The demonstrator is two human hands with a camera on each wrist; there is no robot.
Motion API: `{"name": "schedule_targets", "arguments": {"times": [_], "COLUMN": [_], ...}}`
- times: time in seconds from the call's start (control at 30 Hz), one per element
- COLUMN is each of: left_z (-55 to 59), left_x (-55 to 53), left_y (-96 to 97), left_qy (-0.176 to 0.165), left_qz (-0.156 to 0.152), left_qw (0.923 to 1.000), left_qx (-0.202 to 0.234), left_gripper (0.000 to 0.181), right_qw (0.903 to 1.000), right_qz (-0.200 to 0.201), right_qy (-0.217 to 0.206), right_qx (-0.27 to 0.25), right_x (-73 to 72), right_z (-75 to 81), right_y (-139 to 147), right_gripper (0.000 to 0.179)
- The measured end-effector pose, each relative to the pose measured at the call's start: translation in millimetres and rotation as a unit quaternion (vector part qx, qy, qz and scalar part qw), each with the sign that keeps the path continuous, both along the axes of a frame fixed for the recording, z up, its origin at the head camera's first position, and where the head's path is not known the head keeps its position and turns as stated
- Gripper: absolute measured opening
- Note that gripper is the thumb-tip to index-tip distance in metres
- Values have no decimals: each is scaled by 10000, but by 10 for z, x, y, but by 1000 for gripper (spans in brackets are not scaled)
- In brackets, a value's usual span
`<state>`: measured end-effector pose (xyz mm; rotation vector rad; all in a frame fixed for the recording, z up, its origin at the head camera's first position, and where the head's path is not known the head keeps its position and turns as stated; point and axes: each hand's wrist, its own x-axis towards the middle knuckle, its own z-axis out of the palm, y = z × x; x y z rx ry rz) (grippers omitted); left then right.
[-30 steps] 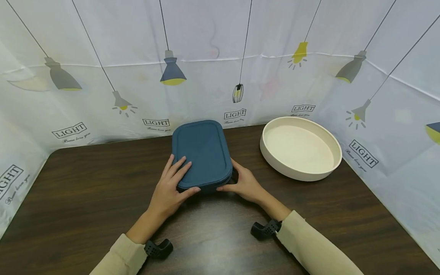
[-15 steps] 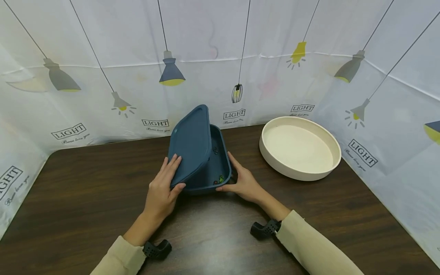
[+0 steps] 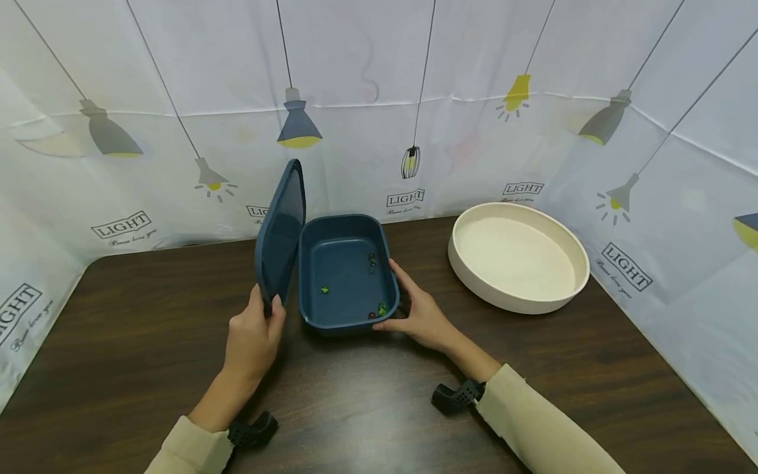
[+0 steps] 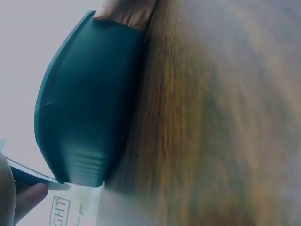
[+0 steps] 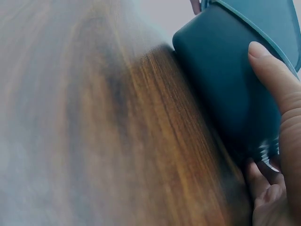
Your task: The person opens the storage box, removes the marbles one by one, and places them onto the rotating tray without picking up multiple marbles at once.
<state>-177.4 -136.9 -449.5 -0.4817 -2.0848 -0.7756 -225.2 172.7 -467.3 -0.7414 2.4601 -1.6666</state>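
Note:
A dark blue rectangular food container (image 3: 343, 260) sits uncovered on the table, with several small green and reddish-brown bits (image 3: 381, 309) scattered inside. Its matching lid (image 3: 281, 234) stands nearly on edge just left of the box, pinched at its near end by my left hand (image 3: 254, 336). My right hand (image 3: 417, 313) grips the box's near right corner, thumb on the front wall and fingers along the right side. The right wrist view shows the thumb (image 5: 273, 70) on the container wall (image 5: 221, 75); in the left wrist view the container (image 4: 89, 103) fills the left part.
A round cream tray (image 3: 521, 257) with a low wall stands at the back right of the dark wooden table (image 3: 148, 342). White sheeting printed with lamps (image 3: 355, 99) hangs close behind the table and along both sides.
My left hand has lifted the lid off the container and swung it left until nearly upright, uncovering the inside. My right hand has stayed at the box's corner.

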Motion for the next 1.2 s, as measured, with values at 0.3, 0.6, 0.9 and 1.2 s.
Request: {"name": "schedule_targets", "arguments": {"times": [0.3, 0.6, 0.9, 1.2], "left_z": [10, 42, 163, 173], "left_x": [107, 215, 264, 236], "left_y": [-133, -324, -479, -526], "left_qy": [-678, -1360, -1931, -2439], "left_qz": [325, 591, 1085, 601], "left_qw": [9932, 9791, 9641, 9381], "left_qx": [889, 1391, 1467, 2384], "left_gripper": [40, 35, 34, 98], "right_qw": [10000, 9999, 9995, 9998], "right_qz": [-38, -56, -174, -78], "right_qy": [18, -77, -31, -78], "right_qx": [88, 110, 270, 180], "right_x": [-9, -6, -5, -8], "right_z": [-15, -3, -4, 2], "right_y": [-11, -13, 6, -17], "right_gripper": [119, 121, 120, 119]}}
